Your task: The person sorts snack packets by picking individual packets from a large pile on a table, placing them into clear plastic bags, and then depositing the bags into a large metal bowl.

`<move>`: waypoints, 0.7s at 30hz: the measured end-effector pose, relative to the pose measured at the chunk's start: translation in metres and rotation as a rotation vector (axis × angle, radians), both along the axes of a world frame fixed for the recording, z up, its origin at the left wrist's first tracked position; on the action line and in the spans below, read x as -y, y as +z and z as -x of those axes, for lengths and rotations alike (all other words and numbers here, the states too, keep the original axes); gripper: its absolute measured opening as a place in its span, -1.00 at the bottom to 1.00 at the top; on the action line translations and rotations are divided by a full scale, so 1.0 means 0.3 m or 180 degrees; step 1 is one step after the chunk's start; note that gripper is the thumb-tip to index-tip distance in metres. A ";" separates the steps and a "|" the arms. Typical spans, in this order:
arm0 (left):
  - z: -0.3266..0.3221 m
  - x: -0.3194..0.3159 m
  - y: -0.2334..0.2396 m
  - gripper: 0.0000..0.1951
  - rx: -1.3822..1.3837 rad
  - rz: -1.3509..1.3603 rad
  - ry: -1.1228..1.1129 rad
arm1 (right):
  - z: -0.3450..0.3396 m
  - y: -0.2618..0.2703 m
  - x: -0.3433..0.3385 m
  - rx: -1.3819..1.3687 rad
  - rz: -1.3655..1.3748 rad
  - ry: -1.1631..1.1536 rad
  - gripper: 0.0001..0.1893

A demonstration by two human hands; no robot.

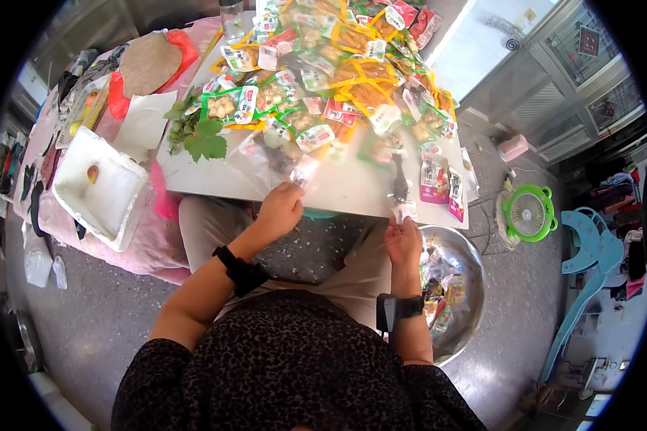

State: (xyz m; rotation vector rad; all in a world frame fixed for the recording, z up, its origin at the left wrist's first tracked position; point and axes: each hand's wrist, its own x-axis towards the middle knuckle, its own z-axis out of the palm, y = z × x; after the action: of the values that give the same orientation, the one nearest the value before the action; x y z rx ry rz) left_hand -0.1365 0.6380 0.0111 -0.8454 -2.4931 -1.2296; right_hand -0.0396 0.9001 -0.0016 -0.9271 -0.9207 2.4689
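Observation:
My left hand point(283, 210) is at the near edge of the white table point(345, 188), its fingers closed on the corner of a clear plastic bag point(275, 156) with dark contents. At the same edge, further right, my right hand point(403, 240) pinches the lower end of a narrow transparent packet point(400, 180) with something dark inside. Beyond both hands lies a large heap of small sealed snack packets point(350, 70) with green, yellow and red borders. Two pink-and-white pouches point(435, 180) lie to the right of the narrow packet.
Right of my legs, a round metal basin point(477, 301) holds assorted packets. Green leaves point(205, 141) lie on the table's left part. A white foam box point(100, 188) rests on the pink cloth point(145, 258) at the left. A green fan point(528, 214) stands right of the table.

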 end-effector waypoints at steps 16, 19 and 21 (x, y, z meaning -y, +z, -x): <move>-0.029 -0.006 0.048 -0.83 0.0888 -0.0065 0.0276 | -0.033 0.068 -0.068 -0.0211 -0.0677 0.0481 -0.78; -0.021 -0.008 0.054 -0.81 0.1200 -0.0199 0.0233 | -0.040 0.117 -0.040 -0.0309 -0.0702 0.0593 -0.76; -0.020 -0.009 0.055 -0.81 0.1132 -0.0212 0.0260 | -0.040 0.152 -0.013 -0.0300 -0.0426 0.0582 -0.76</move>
State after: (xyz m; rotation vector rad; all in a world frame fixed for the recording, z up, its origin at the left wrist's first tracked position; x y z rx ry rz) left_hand -0.1306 0.6407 0.0276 -0.5406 -2.7038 -1.5400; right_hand -0.0278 0.9040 0.0440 -0.7045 -1.1679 2.5383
